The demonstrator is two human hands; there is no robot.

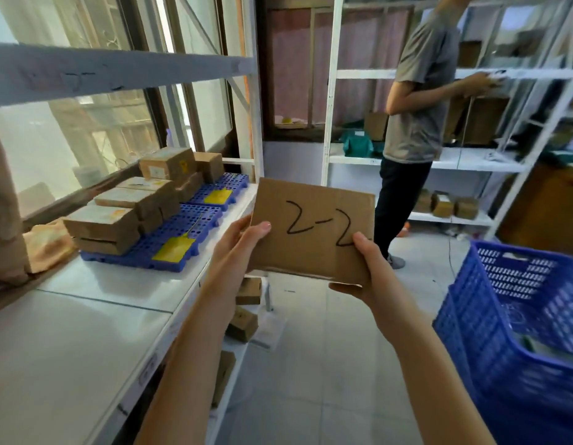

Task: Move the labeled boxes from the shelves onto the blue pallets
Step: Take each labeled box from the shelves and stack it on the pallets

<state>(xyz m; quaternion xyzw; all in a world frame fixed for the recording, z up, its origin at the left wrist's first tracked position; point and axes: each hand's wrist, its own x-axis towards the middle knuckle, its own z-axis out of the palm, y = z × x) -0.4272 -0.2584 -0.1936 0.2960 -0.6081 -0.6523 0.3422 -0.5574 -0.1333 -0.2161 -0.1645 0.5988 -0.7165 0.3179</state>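
Observation:
A brown cardboard box (310, 220) with "2-2" handwritten on its face is held up in mid-air at the centre of the view. My left hand (243, 242) grips its left edge, thumb on the front. My right hand (365, 268) holds its lower right corner, thumb on the front and fingers underneath. To the left, two blue pallets (169, 248) (219, 191) lie on a white shelf (118, 284), each with a yellow tag. Several brown boxes (102, 228) are stacked on the pallets.
A blue plastic crate (516, 316) stands at the right. A person in a grey shirt (416, 101) stands ahead at white shelves (455, 162) holding more boxes. Small boxes (243, 322) sit on a lower shelf below my arms. Tiled floor (326, 364) lies between.

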